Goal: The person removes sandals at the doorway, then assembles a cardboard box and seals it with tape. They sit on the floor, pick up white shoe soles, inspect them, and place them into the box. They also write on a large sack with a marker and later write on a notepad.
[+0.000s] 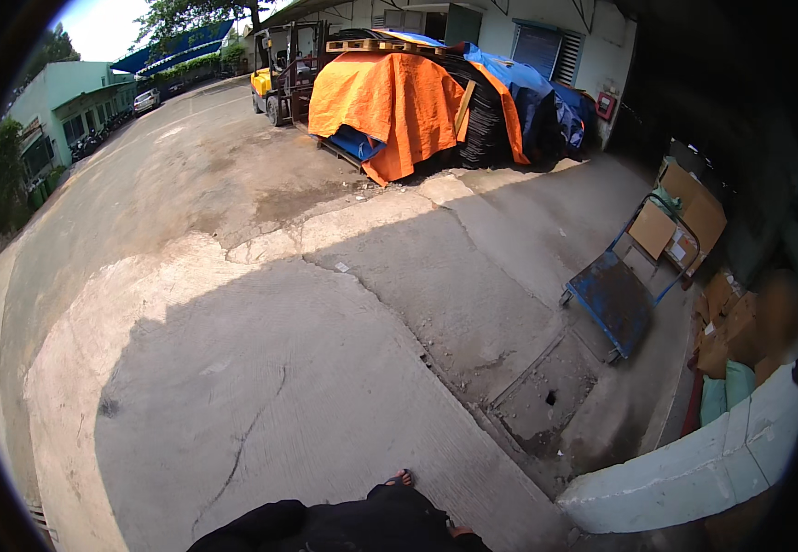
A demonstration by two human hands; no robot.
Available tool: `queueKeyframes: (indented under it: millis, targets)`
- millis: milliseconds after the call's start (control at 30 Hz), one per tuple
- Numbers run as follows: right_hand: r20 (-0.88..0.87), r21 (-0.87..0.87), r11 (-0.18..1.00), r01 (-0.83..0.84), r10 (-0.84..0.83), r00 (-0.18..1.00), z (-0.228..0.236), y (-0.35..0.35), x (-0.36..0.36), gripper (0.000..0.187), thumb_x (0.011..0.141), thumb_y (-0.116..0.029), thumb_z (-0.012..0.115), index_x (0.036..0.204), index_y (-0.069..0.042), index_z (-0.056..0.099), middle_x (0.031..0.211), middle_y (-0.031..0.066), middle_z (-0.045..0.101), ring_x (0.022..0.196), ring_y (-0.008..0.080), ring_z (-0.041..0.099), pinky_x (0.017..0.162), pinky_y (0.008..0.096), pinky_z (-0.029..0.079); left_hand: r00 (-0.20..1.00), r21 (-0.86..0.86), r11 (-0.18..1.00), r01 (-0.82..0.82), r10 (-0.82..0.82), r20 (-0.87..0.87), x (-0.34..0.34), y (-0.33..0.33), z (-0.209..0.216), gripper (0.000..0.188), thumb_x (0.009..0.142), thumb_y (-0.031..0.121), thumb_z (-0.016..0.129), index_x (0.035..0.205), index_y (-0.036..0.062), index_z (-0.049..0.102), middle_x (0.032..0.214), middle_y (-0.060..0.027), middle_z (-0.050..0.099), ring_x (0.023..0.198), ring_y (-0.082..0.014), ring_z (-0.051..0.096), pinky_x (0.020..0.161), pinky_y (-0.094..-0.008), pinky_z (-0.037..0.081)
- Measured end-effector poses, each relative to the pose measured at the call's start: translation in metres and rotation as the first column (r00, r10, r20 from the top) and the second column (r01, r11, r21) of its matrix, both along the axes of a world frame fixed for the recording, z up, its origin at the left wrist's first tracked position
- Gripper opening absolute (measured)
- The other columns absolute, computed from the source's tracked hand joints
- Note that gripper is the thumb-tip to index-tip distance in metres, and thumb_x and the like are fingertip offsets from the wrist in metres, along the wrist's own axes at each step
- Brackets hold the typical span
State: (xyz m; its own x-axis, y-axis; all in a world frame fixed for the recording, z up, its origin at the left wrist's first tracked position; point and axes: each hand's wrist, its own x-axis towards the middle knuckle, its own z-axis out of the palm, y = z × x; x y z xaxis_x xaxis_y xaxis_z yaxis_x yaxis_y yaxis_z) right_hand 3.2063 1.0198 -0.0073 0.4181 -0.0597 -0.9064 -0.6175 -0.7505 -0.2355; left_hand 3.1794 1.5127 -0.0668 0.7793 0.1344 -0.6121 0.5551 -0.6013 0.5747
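Observation:
Neither of my hands shows plainly. Dark clothing (362,524) covers the lower edge, and a sandalled foot (401,477) pokes out ahead of it on the concrete. A small patch of skin (460,531) shows at the clothing's right side; whether it is a foot or part of a hand I cannot tell. To the right stands a blue platform trolley (612,296) with a worn, bare deck and a tubular handle. Cardboard boxes (693,212) are stacked just behind it.
An orange tarpaulin (390,106) and a blue one (519,78) cover a pallet stack ahead. Left of it stands a yellow forklift (270,83). A pale low wall (684,474) borders the right, beside more cartons (730,327). Broken concrete (546,396) has a small hole.

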Motion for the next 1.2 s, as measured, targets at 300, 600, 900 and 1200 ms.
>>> queueKeyframes:
  millis: [300,600,900,1200]
  targets:
    - [0.837,0.094,0.971,0.219,-0.196,0.511,0.108,-0.114,0.534,0.024,0.086,-0.024,0.064,0.081,-0.001,0.062,0.061,0.0094,0.063,0.055,0.0200,0.063,0.055,0.0347,0.048,0.956,-0.137,0.976,0.168,-0.127,0.266,0.441,-0.138,0.056,0.051,0.091,0.047,0.058,0.122,0.0075,0.059,0.098,-0.0118,0.069,0.084,-0.0219,0.065,0.074,-0.0367,0.052]
    - [0.246,-0.351,0.909,0.226,-0.144,0.959,0.012,-0.200,0.635,0.047,0.081,-0.047,0.061,0.096,-0.002,0.068,0.091,0.0206,0.068,0.090,0.0328,0.066,0.080,0.0422,0.050,0.950,-0.133,0.942,0.306,-0.294,0.108,0.793,-0.171,0.023,0.051,0.090,0.047,0.059,0.124,0.0086,0.059,0.099,-0.0121,0.069,0.085,-0.0224,0.066,0.074,-0.0366,0.052]
    - [-0.348,-0.332,0.892,0.307,-0.418,0.839,-0.103,-0.349,0.726,0.052,0.075,-0.050,0.066,0.107,-0.008,0.069,0.110,0.0160,0.067,0.103,0.0301,0.064,0.089,0.0413,0.050,0.898,-0.096,0.893,0.439,-0.434,0.067,1.187,-0.328,-0.037,0.052,0.090,0.047,0.059,0.125,0.0097,0.058,0.100,-0.0123,0.069,0.085,-0.0229,0.066,0.074,-0.0365,0.053]
    - [0.775,-0.078,0.902,0.424,-0.212,0.595,0.041,-0.610,1.476,0.038,0.085,-0.041,0.061,0.098,-0.006,0.067,0.078,0.0153,0.067,0.078,0.0285,0.067,0.071,0.0379,0.051,0.905,-0.133,0.896,0.423,-0.410,0.115,1.553,-0.599,-0.024,0.052,0.089,0.047,0.060,0.127,0.0108,0.057,0.101,-0.0125,0.069,0.086,-0.0235,0.066,0.074,-0.0364,0.053]
